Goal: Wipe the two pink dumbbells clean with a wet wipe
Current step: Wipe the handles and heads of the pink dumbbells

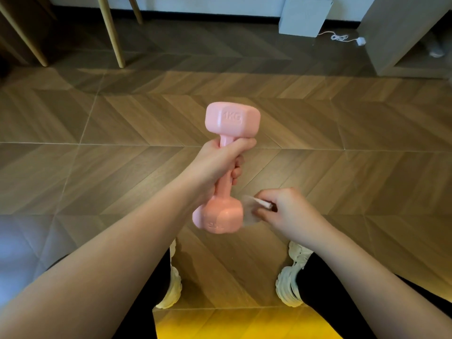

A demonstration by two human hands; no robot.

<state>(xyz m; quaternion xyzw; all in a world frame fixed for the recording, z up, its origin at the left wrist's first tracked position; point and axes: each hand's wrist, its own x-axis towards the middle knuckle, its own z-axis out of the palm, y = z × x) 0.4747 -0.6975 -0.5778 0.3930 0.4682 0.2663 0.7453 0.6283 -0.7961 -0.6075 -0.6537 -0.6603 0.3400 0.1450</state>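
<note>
One pink dumbbell [232, 121] is up in the air over the wooden floor [97, 143], standing nearly on end. The head stamped 1KG points away from the person and the other head hangs low and close. The left hand [220, 165] is wrapped round the handle, fingers curled tight and thumb across, gripping just under the far head. The right hand [286, 211] comes in from the side, its fingertips pinching a folded wet wipe [249, 214]. The wipe sits right at the flank of the near head, and it looks to be touching, though the blur there makes that hard to call.

My read is that this is the wiping step on the first dumbbell, with the near head getting the attention. The second dumbbell is nowhere in view, so I judge the job is no more than partway along.

The next move would be to drag the wipe round the faces of that head, then up the handle. That means the left hand has to shift or turn the bar to bare the part it covers, and the far head wants a pass too. The grip needs to hold firm while the wipe pushes sideways, because a damp handle could slip and the white shoes [289, 277] are right underneath.
</note>
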